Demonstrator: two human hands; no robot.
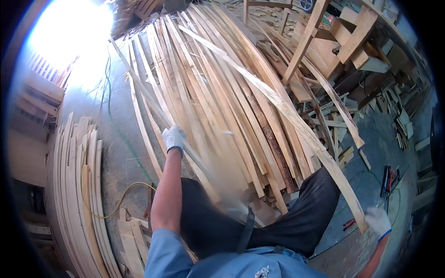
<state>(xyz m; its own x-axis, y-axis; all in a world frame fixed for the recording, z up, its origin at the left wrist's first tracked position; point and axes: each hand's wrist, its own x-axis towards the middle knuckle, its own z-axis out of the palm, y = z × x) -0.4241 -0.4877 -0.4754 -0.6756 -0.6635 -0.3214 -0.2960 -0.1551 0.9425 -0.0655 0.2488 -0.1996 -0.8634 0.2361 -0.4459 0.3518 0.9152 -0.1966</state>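
Note:
In a white glove, my left hand [174,138] is closed around a long, thin wooden strip [147,98]. The strip slants from the far left down toward my lap, where its near part is smeared by motion. A wider wooden board [278,103], pale with a rough edge, crosses above the pile and passes over my right knee. At its near end, low on the right, my gloved right hand [378,221] grips the edge; its fingers show only in part. Below both pieces, many long planks [185,83] lie side by side, stretching away from my legs.
More planks [76,185] are stacked at the left, with short boards [132,243] beside my left leg. A yellow hose [123,197] and a green hose [121,132] cross the floor. A wooden frame [308,39] stands at far right above offcuts [333,123]. Red-handled tools [389,178] lie at right.

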